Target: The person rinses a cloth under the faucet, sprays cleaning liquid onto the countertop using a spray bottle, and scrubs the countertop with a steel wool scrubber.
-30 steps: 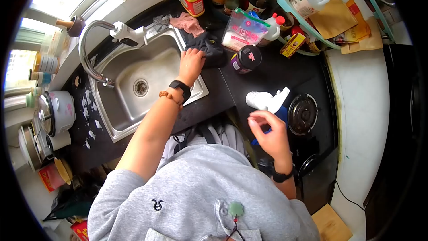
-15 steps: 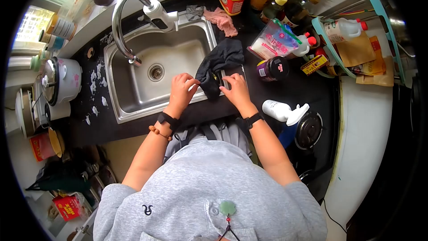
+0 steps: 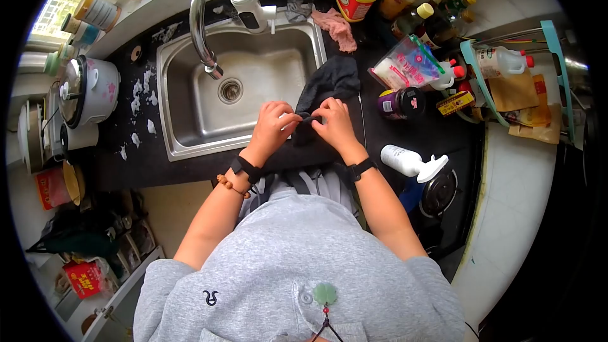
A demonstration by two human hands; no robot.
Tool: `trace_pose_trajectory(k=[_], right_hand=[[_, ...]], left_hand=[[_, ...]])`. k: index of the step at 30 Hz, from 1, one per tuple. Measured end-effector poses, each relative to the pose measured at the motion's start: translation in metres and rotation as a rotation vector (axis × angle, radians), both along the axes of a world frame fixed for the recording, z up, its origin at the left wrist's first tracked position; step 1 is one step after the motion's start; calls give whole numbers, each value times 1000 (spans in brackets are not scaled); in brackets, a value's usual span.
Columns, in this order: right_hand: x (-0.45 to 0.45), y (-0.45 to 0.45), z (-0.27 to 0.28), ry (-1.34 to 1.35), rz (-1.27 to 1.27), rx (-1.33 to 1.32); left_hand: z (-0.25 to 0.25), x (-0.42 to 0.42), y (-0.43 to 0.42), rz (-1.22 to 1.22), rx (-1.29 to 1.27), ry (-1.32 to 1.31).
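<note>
The left hand (image 3: 273, 128) is half curled, its thumb and forefinger nearly closed at the edge of a black cloth (image 3: 334, 78), pinching it; the right hand (image 3: 335, 125), just beside it, is curled in the same way, thumb and forefinger meeting a bit of the cloth close to the left fingertips; the cloth lies between and beyond the two hands, draped along the right side of the sink (image 3: 209, 147), with part of it hanging below the fingertips; the sink opens beyond and to the left of the left hand, the curved faucet (image 3: 201, 22) arching over it; past the cloth, farther from the hands, are a pink cloth (image 3: 335, 29), a grey cloth (image 3: 297, 10) and a yellow pump bottle (image 3: 356, 0); right of the right hand stands a dark jar (image 3: 402, 104), with a zip bag (image 3: 405, 66) beyond it; nearer the person, to the right of the right hand, a white spray bottle (image 3: 408, 163) lies on its side beside a round burner (image 3: 438, 195); well left of the left hand, white scraps (image 3: 137, 96) dot the counter near a rice cooker (image 3: 98, 92)
</note>
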State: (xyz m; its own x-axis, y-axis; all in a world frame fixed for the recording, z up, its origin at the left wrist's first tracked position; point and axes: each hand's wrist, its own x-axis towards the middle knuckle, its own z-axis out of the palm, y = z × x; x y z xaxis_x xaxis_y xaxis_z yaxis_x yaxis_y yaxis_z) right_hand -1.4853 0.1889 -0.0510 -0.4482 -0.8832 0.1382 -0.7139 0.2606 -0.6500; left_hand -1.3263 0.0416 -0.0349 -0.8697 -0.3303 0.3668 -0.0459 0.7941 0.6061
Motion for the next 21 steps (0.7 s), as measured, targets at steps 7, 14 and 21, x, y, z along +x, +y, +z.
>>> trace_pose_trajectory(k=[7,14,21], right_hand=[[-1,59,108,181,-365,-258],[-6,94,130,253,-571,-266],[-37,61,33,218,-426,154]], left_hand=[[21,-1,-10,60,153,5],[-10,12,-21,55,227,-86],[-58,43,-21,36,225,-388]])
